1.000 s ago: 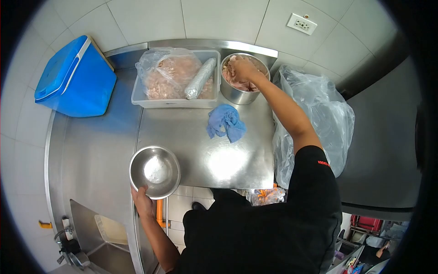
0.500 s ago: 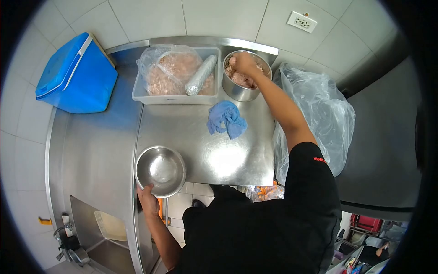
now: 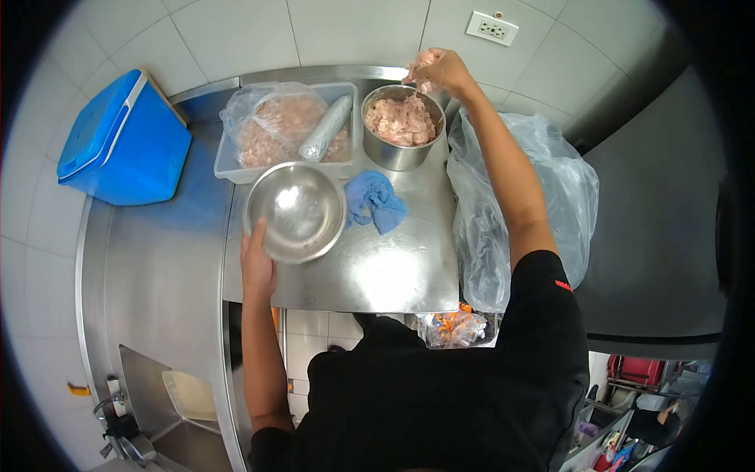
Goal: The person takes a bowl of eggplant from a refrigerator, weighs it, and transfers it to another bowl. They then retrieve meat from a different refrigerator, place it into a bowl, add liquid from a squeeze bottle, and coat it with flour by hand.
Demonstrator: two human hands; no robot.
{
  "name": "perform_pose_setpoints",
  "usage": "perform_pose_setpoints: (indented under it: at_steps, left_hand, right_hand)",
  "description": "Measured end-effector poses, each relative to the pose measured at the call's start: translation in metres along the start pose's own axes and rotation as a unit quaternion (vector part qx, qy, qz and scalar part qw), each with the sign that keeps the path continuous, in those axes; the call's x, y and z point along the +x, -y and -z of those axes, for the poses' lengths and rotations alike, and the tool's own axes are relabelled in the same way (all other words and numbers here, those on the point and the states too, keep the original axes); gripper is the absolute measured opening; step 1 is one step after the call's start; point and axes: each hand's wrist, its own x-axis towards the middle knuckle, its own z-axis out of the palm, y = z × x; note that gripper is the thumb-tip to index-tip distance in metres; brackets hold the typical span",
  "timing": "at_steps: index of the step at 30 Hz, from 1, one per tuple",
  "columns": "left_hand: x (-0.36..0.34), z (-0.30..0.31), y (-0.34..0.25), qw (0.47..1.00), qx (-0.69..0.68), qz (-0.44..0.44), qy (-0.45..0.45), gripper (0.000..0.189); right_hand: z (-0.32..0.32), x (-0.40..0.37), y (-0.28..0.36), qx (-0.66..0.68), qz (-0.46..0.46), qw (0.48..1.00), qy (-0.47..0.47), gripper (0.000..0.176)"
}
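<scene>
right hand (image 3: 444, 72) is up above the far right corner of the bench (image 3: 377, 271), fingers (image 3: 431, 61) closed tight round a clump of meat (image 3: 421, 75). it's pale pink, and a ragged bit hangs from the grip. the clump is held in the fingertips, not down in the palm, right over the far rim of the steel pot (image 3: 393, 157). the pot stands in that far right corner, heaped with the same meat.

over to the left hand (image 3: 258, 267): it grips the near rim of the empty steel bowl (image 3: 295, 211). the thumb lies along the edge and the rest of the fingers are tucked under, out of sight. the bowl is mid-bench, and its far rim overlaps the near wall of the clear tray (image 3: 226, 167). whether it rests on the bench or hangs just clear of it, can't tell.

the blue cloth (image 3: 377, 200) is crumpled just beside the bowl, between it and the pot, with its left edge hidden behind the bowl. in the tray, along the far edge, there's bagged meat (image 3: 271, 126) and a foil-wrapped roll (image 3: 324, 127). a big clear plastic bag (image 3: 543, 189) droops off the right edge. a blue cooler (image 3: 122, 138) sits at the far left. the person's own body blocks the near edge, and the lens darkens every corner.
</scene>
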Motion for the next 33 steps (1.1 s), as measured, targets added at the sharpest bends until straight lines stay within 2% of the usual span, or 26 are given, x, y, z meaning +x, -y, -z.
perform_pose_setpoints:
  at_steps: [4,7,11,12,14,18,20,21,23,25,26,27,28,29,31,32,33]
  left_hand:
    - [0.021,-0.058,-0.02,0.997,0.052,0.001,0.048,0.047]
    - [0.043,-0.087,-0.02,0.993,0.093,-0.008,0.07,0.048]
    - [0.072,-0.115,-0.018,0.986,0.153,0.012,0.059,0.049]
    - [0.071,-0.124,-0.018,0.987,0.155,0.009,0.032,0.045]
    - [0.075,-0.132,-0.017,0.988,0.157,0.007,0.003,0.042]
    - [0.09,-0.129,-0.006,0.99,0.138,-0.005,0.038,0.045]
    - [0.086,-0.135,-0.003,0.986,0.147,-0.018,0.076,0.049]
    - [0.08,-0.139,-0.003,0.985,0.152,-0.017,0.078,0.049]
    - [0.065,-0.15,-0.001,0.978,0.171,-0.003,0.122,0.049]
    - [0.044,-0.16,0.002,0.973,0.18,0.004,0.144,0.049]
    - [0.034,-0.162,0.008,0.977,0.13,-0.026,0.169,0.049]
    - [0.025,-0.162,0.013,0.976,0.079,-0.056,0.195,0.049]
    - [0.014,-0.16,0.016,0.973,0.08,-0.062,0.205,0.049]
    - [0.001,-0.157,0.021,0.972,0.081,-0.06,0.214,0.049]
    - [-0.026,-0.148,0.03,0.968,0.063,-0.06,0.237,0.055]
    - [-0.04,-0.144,0.034,0.966,0.062,-0.056,0.247,0.055]
    - [-0.055,-0.14,0.04,0.967,0.067,-0.067,0.237,0.054]
  right_hand:
    - [0.018,0.008,0.023,0.049,0.013,0.999,0.018,0.011]
    - [0.022,0.001,0.053,0.043,0.021,0.999,-0.005,0.013]
    - [0.028,0.0,0.071,0.035,0.071,0.997,-0.022,0.011]
    - [0.03,-0.001,0.072,0.034,0.071,0.997,-0.024,0.011]
    - [0.029,-0.004,0.078,0.059,0.042,0.997,0.027,0.014]
    - [0.02,-0.022,0.089,0.063,0.052,0.993,0.08,0.013]
    - [0.02,-0.034,0.09,0.033,0.03,0.979,0.2,0.021]
    - [0.014,-0.048,0.093,0.038,0.03,0.979,0.196,0.021]
    - [-0.008,-0.079,0.095,-0.011,0.007,0.96,0.281,0.03]
    - [-0.026,-0.105,0.08,0.025,-0.037,0.912,0.408,0.038]
    - [-0.032,-0.121,0.073,0.025,-0.039,0.916,0.399,0.038]
    - [-0.038,-0.138,0.069,-0.096,0.085,0.932,0.339,0.042]
    - [-0.04,-0.156,0.067,-0.216,0.203,0.916,0.269,0.046]
    - [-0.041,-0.176,0.07,-0.218,0.199,0.919,0.262,0.046]
    - [-0.04,-0.215,0.08,-0.362,0.166,0.911,0.109,0.052]
    - [-0.038,-0.234,0.089,-0.357,0.097,0.922,0.116,0.05]
    - [-0.039,-0.256,0.085,-0.361,0.087,0.922,0.109,0.05]
